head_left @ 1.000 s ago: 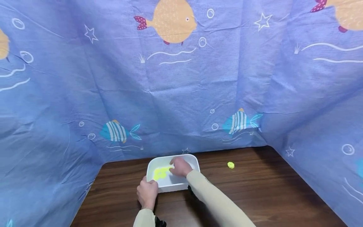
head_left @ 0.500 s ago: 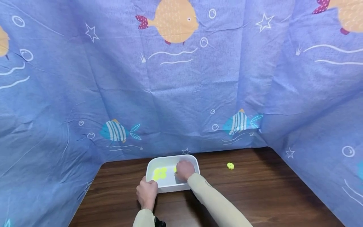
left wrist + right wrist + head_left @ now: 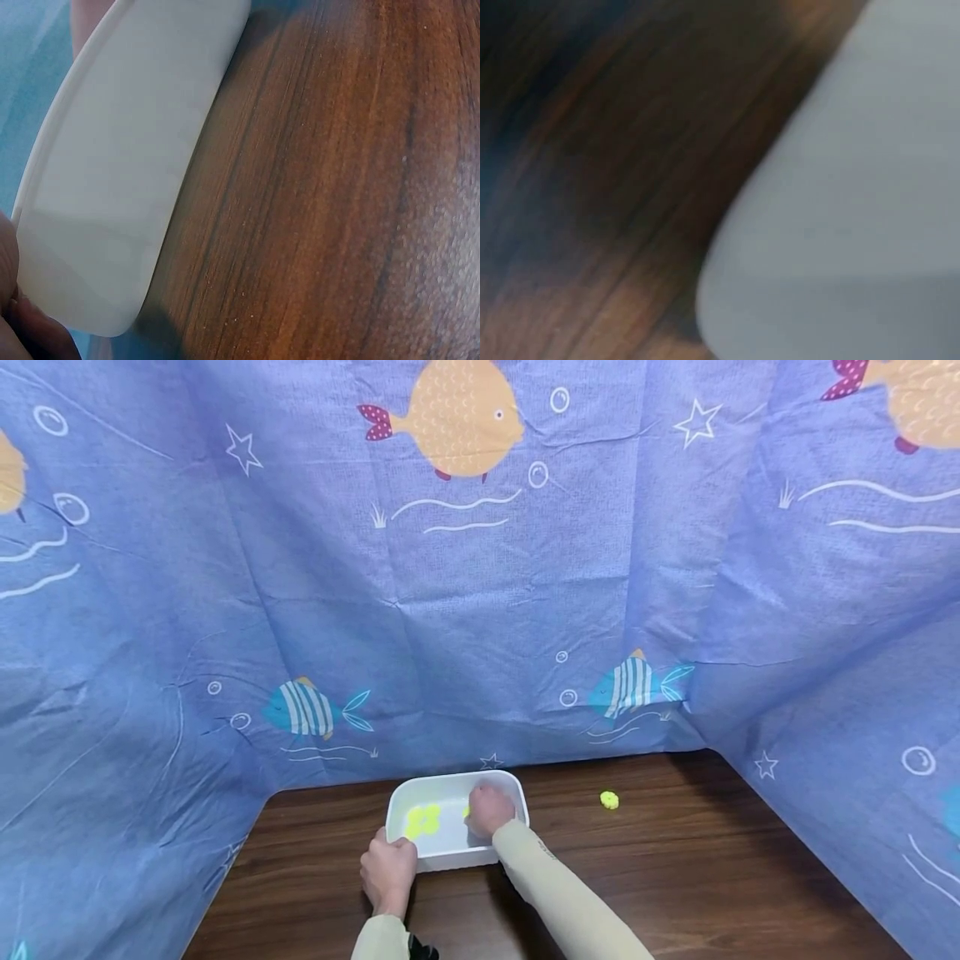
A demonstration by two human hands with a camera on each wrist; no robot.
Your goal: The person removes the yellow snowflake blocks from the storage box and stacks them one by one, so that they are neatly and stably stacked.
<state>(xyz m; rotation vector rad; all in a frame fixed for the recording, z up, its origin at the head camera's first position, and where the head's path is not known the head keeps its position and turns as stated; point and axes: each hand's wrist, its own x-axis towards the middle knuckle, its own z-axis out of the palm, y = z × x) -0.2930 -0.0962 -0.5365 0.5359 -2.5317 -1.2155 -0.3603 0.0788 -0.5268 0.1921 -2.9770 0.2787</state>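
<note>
A white rectangular tray point(image 3: 465, 859) stands on the wooden table. My left hand point(image 3: 388, 870) grips its near left corner, with the thumb over the rim; in the left wrist view the fingers point(image 3: 34, 330) show at the end of the tray's wall point(image 3: 127, 157). Inside the tray, toward its right side, my right hand point(image 3: 491, 810) has curled fingers and pinches a small bright yellow piece point(image 3: 467, 812), mostly hidden by the hand. Several yellow pieces point(image 3: 414, 821) lie clustered in the tray's left half. The right wrist view is blurred and shows the tray's outer wall point(image 3: 840, 210).
One yellow scalloped round piece point(image 3: 610, 800) lies on the table point(image 3: 675, 860) to the right of the tray. Behind the table and at both sides hangs a blue cloth point(image 3: 480, 643) printed with fish.
My right hand has moved right inside the tray, away from the yellow cluster, with a yellow piece at its fingertips. My left hand has kept its grip on the corner.
</note>
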